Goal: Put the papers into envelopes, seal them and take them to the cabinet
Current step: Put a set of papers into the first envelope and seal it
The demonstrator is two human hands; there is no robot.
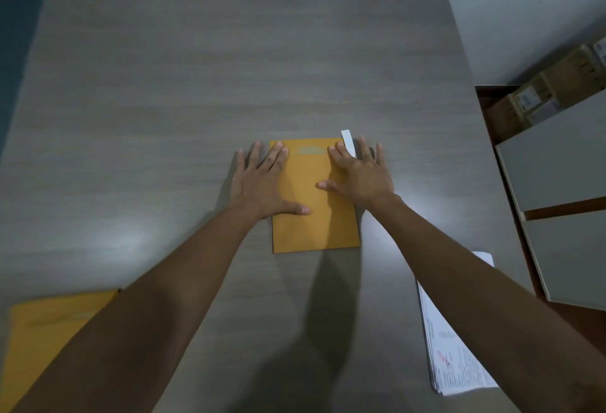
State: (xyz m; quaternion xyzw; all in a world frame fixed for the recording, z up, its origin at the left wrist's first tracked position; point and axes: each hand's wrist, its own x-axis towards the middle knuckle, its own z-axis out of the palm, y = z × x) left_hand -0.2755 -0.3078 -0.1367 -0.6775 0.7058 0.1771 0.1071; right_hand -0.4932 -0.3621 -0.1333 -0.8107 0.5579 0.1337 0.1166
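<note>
One yellow envelope (316, 202) lies flat in the middle of the grey worktop (203, 68). Its long side runs from the near edge of the worktop toward the far edge, and its top end points to the far edge. The flap end is under the fingertips, so you cannot tell if it is stuck down, and you cannot see what is inside.

Two hands press on it. The left hand (262, 180) is spread flat on the left edge of the envelope, with some fingers on the worktop and the thumb on the envelope. The right hand (359, 175) is spread flat on the right edge, thumb on the envelope. A thin white strip (348, 142) sticks out between two fingers of the right hand, at the top right corner of the envelope.

A second pile of yellow envelopes (42, 340) lies at the near left corner of the worktop, partly hidden by the left arm. You cannot count how many are there.

A stack of printed papers (455, 357) lies by the near right edge, partly under the right arm.

Off the right edge of the worktop there are brown cardboard boxes (541, 94) with labels, and two grey panels (557, 166) beside them.
</note>
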